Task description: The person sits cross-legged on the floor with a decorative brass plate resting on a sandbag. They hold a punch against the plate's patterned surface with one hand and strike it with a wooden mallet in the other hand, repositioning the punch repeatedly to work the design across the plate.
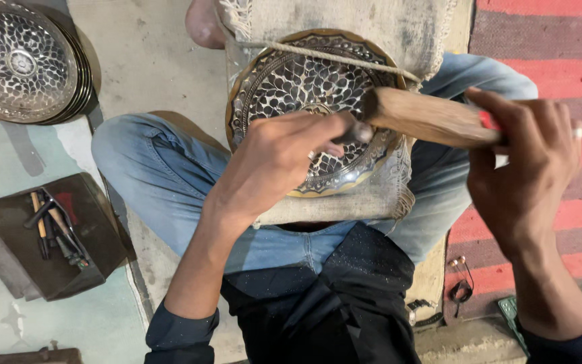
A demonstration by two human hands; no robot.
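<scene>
Closely Worked: Metal Plate Under Tool and Wooden Handle

Seated cross-legged on the floor, I have an engraved metal plate (304,101) propped on a burlap-wrapped pad (365,199) across my jeans (163,168), with a cord (331,57) running over its upper edge. My left hand (274,158) is bunched over the middle of the plate, fingers (311,128) clenched around a slim tool whose tip is hidden beneath them; I cannot tell its shape or exactly where it meets the metal. My right hand (527,168) is wrapped about the end of a thick wooden handle (426,118), which reaches left to just beside my left fingers. Its far end is blurred and partly masked by my knuckles, so whether it touches the tool cannot be made out. A ring (578,133) shows on one right finger, and something red peeks out under that grip, too covered to identify.

More burlap drapes over the plate's top, hiding its upper rim, and a bare foot (203,23) is cut off by the frame beside it. At upper left, well apart from me, a stack of similar patterned plates (21,64) is cropped at the edge. A dark tray (95,229) at left holds several small hand tools (52,226), too jumbled to tell apart. A red striped rug (560,74) lies at right, with a dark cable (463,286) near its lower edge.
</scene>
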